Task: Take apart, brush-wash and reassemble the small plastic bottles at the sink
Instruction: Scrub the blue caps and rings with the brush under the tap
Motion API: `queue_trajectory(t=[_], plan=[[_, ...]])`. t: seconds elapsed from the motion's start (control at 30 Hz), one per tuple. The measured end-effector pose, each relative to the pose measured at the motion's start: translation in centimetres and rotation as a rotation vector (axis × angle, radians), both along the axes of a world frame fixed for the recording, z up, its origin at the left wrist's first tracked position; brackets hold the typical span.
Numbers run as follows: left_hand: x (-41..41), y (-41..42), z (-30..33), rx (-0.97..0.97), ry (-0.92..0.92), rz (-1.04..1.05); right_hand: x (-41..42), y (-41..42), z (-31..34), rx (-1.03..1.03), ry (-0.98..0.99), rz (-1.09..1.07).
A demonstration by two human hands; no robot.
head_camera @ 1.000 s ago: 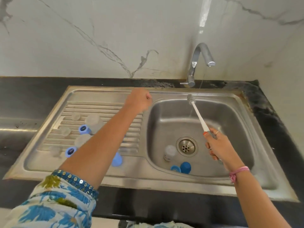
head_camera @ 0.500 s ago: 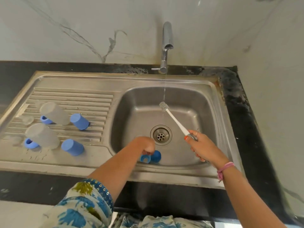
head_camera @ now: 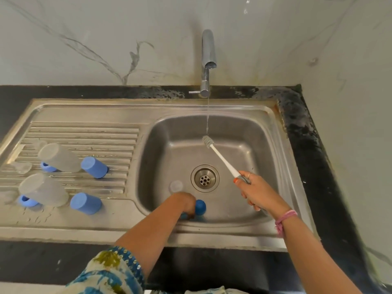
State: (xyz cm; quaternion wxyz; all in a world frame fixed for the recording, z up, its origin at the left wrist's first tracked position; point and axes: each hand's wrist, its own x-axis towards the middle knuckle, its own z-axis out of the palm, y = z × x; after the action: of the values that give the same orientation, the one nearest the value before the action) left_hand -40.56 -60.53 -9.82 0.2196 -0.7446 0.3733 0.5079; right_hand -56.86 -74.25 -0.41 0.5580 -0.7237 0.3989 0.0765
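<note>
One blue cap [head_camera: 200, 207] lies touching the left hand [head_camera: 185, 202] in the sink [head_camera: 244, 128].

Readable text, labels, brands, numbers, signs: none that I can make out on anything around either of my hands.

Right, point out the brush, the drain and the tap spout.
brush [head_camera: 209, 142], head view, on its bristle head.
drain [head_camera: 205, 178], head view, on the perforated strainer.
tap spout [head_camera: 209, 48], head view, on the curved metal neck.
</note>
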Motion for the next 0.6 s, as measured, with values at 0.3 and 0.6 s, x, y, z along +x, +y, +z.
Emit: queue_trajectory(t=[0.3, 0.6], plan=[[4.6, -3.4, 9.2, -0.771, 0.273, 0.911, 0.1, -0.1, 1.5, -0.109, -0.078, -0.037], [8.9, -8.3, 10.7, -1.046, 0.603, 1.52, -1.4, -0.2, 2.5, -0.399, -0.113, -0.02]])
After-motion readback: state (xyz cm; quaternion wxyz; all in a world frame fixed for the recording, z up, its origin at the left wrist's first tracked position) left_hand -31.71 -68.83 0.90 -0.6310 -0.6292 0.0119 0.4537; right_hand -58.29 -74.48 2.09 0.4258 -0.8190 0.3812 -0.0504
